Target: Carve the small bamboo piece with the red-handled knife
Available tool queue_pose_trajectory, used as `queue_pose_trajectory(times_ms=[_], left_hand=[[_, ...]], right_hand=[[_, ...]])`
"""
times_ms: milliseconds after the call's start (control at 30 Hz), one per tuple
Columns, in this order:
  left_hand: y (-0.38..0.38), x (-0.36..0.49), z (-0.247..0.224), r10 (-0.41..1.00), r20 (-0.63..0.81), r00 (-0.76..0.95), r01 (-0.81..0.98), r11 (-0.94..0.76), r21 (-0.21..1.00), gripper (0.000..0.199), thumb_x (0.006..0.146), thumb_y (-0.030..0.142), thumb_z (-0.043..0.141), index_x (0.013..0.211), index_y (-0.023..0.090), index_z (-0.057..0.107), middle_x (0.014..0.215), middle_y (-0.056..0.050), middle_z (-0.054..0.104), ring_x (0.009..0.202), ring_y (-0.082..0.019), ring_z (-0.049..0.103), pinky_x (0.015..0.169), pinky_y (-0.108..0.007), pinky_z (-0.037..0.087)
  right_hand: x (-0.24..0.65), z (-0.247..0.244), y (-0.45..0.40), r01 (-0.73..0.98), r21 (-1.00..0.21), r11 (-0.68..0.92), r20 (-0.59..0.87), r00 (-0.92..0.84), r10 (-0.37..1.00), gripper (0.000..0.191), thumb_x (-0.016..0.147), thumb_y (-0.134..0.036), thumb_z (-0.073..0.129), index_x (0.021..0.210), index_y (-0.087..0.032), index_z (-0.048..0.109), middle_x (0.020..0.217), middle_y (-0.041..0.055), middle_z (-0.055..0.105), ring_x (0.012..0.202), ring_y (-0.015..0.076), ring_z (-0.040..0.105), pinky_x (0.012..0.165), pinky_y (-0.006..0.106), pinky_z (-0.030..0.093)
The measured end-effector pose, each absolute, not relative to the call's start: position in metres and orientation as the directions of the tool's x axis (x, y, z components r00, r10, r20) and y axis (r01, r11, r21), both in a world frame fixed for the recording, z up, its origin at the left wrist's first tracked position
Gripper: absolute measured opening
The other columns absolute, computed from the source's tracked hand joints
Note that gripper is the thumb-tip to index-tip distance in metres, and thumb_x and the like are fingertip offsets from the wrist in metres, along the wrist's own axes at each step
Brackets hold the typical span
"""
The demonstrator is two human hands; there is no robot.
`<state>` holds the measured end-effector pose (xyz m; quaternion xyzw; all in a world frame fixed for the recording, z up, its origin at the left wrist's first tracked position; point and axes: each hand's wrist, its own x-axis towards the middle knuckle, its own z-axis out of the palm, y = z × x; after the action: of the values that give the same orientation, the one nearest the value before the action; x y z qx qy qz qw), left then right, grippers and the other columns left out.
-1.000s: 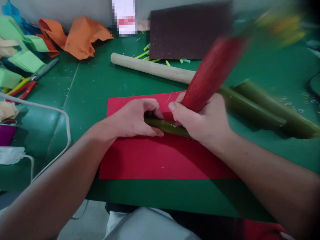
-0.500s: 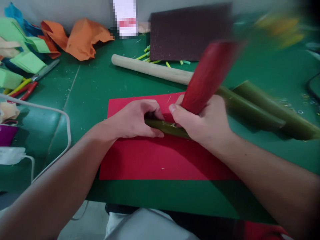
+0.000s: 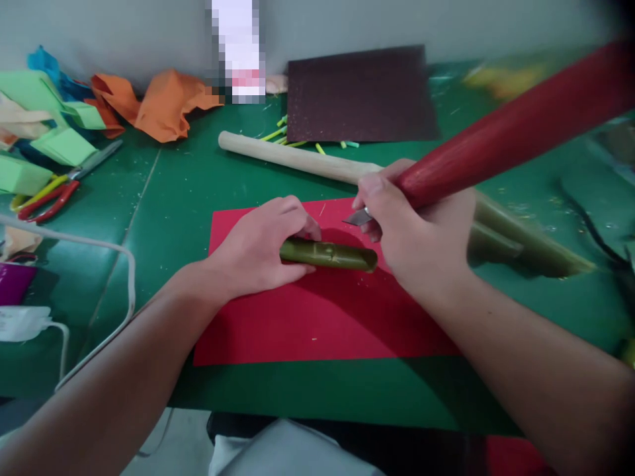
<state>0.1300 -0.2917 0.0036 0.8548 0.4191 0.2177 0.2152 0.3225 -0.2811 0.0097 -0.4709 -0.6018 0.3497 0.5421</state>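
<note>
My left hand (image 3: 270, 248) is closed round the left end of a short green bamboo tube (image 3: 347, 256), pressing it on a red sheet (image 3: 297, 324). The tube lies sideways, with its right end showing and a small rough cut with pale shavings on its top. In my right hand (image 3: 417, 225) is a carving knife (image 3: 496, 135) with a thick red handle. Its short steel blade points left, above the sheet and apart from the tube. The long handle slants up to the right.
Behind lie a pale wooden rod (image 3: 292, 155) and a dark brown board (image 3: 357, 96). More green bamboo pieces (image 3: 520, 238) lie right. Scissors (image 3: 54, 198), folded green paper (image 3: 64, 139) and crumpled orange paper (image 3: 163, 109) are at left, with a white cable (image 3: 131, 284) near my left forearm.
My right hand has lifted the knife off the tube and moved slightly right. The handle has tipped down to the right, and the blade and cut now show. My left hand still holds the tube.
</note>
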Motion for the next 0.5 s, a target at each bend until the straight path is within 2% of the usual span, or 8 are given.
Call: queue_pose_trajectory(times_ms=[100,167,333,400,500], left_hand=[[-0.294,0.133,0.004,0.805,0.165,0.570,0.673,-0.572,0.469,0.021,0.077,0.021,0.068,0.097,0.017,0.063,0.099,-0.007,0.063,0.092,-0.022,0.057,0.080,-0.037,0.047],[-0.294,0.133,0.003,0.809,0.124,0.574,0.693,-0.561,0.452,0.022,0.077,0.020,0.067,0.098,0.017,0.063,0.100,-0.007,0.064,0.093,-0.023,0.057,0.081,-0.039,0.047],[-0.293,0.131,0.001,0.831,0.091,0.548,0.719,-0.524,0.457,0.023,0.078,0.026,0.070,0.097,0.018,0.061,0.100,-0.006,0.064,0.092,-0.023,0.057,0.078,-0.038,0.047],[-0.292,0.129,0.001,0.834,0.083,0.545,0.719,-0.516,0.466,0.026,0.078,0.029,0.072,0.099,0.018,0.061,0.100,-0.006,0.064,0.092,-0.023,0.057,0.079,-0.038,0.047],[-0.292,0.128,0.002,0.841,0.106,0.531,0.693,-0.503,0.517,0.038,0.076,0.041,0.076,0.103,0.018,0.062,0.103,-0.007,0.064,0.093,-0.023,0.058,0.082,-0.039,0.048]], right_hand=[[0.328,0.014,-0.278,0.196,-0.936,0.292,0.297,-0.007,0.955,0.034,0.086,-0.044,0.067,0.063,-0.021,0.058,0.060,-0.0011,0.057,0.053,0.0107,0.052,0.053,0.026,0.046],[0.330,0.015,-0.276,0.167,-0.961,0.221,0.215,-0.054,0.975,0.033,0.084,-0.044,0.069,0.064,-0.020,0.060,0.058,-0.0012,0.057,0.051,0.0100,0.052,0.050,0.025,0.044],[0.331,0.018,-0.275,0.077,-0.997,0.023,0.014,-0.118,0.993,0.013,0.083,-0.027,0.065,0.074,-0.018,0.062,0.054,-0.0030,0.057,0.045,0.0090,0.050,0.043,0.023,0.040],[0.333,0.020,-0.277,0.093,-0.996,0.013,0.000,-0.144,0.990,0.007,0.082,-0.022,0.064,0.077,-0.018,0.061,0.055,-0.0039,0.057,0.045,0.0088,0.051,0.044,0.023,0.040],[0.338,0.022,-0.280,0.150,-0.984,0.098,0.071,-0.177,0.982,0.011,0.083,-0.027,0.066,0.077,-0.018,0.062,0.056,-0.0042,0.056,0.047,0.0091,0.051,0.046,0.024,0.041]])
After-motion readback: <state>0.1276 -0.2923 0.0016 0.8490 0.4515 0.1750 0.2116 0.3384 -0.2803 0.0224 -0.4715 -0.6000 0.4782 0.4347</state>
